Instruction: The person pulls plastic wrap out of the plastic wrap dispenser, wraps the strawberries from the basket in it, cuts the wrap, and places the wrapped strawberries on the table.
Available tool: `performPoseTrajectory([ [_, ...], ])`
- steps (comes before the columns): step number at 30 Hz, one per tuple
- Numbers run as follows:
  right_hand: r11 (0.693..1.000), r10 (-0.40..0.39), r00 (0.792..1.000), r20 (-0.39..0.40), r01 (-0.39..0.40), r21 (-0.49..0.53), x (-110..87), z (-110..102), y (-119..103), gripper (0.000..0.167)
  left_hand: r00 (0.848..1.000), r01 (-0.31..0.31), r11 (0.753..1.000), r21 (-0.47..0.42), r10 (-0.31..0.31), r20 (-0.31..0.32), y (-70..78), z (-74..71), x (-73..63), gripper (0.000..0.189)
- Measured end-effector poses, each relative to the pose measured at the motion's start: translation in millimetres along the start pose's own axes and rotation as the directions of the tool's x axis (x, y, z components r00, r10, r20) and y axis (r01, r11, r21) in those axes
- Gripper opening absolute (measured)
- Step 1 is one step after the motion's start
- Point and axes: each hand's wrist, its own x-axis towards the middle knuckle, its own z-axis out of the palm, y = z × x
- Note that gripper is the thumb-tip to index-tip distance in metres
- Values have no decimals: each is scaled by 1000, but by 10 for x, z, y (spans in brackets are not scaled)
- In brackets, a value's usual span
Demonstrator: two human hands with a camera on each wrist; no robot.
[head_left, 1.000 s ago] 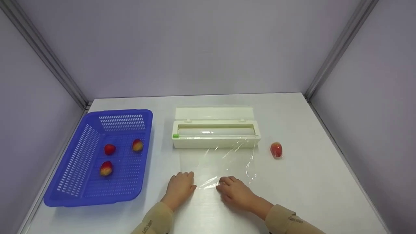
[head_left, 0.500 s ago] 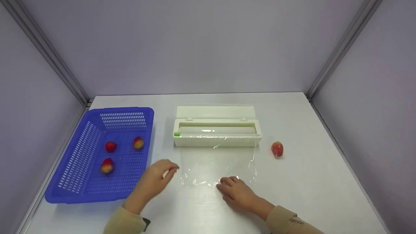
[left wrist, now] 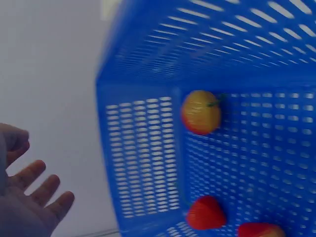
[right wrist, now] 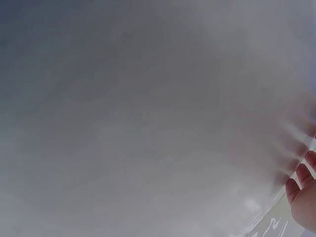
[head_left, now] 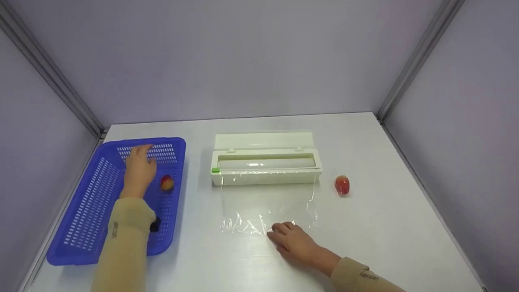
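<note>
Clock: read from where I sat, twelve lay toward the far wall [head_left: 259, 61].
Left hand [head_left: 139, 170]: hung over the basket, its fingers [left wrist: 48, 187] loosely spread and holding nothing.
Right hand [head_left: 298, 244]: its fingers [right wrist: 304, 175] lay relaxed, slightly spread and gripping nothing, at the near edge of the clear film [head_left: 265, 202].
Clear film: ran from the dispenser [head_left: 267, 178] toward six o'clock, over the tabletop [head_left: 389, 251], creased along its near edge, at my right hand's eleven.
Red-and-yellow fruit [head_left: 166, 183]: sat in the basket at my left hand's four o'clock, just apart from it, near the three-o'clock wall.
Other basket fruit: a plain red fruit [left wrist: 206, 213] and a pale-ended red fruit [left wrist: 259, 230], the latter cut off by my left wrist view.
Basket [head_left: 179, 188]: blue, slotted, at the dispenser's nine.
Dispenser: white, lid laid back toward twelve, roll [head_left: 267, 163] inside, green slider [head_left: 215, 170] at its nine-o'clock end.
Wrapped fruit [head_left: 342, 185]: red, in clear plastic, at the dispenser's three.
</note>
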Motion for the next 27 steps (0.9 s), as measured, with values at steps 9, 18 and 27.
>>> performPoseTrajectory([
  [9, 998, 18, 999, 49, -20, 57, 15, -58, -6, 40, 842, -2, 985, 174, -93, 532, -357, 419, 133, 59],
  [18, 998, 23, 997, 72, -28, 61, 0, -94, 10, 42, 851, 22, 983, 185, -115, 513, -398, 502, 78, 48],
  [27, 997, 7, 997, 81, -13, 80, -2, -112, 5, 41, 851, 37, 986, 160, -115, 512, -429, 371, 39, 42],
])
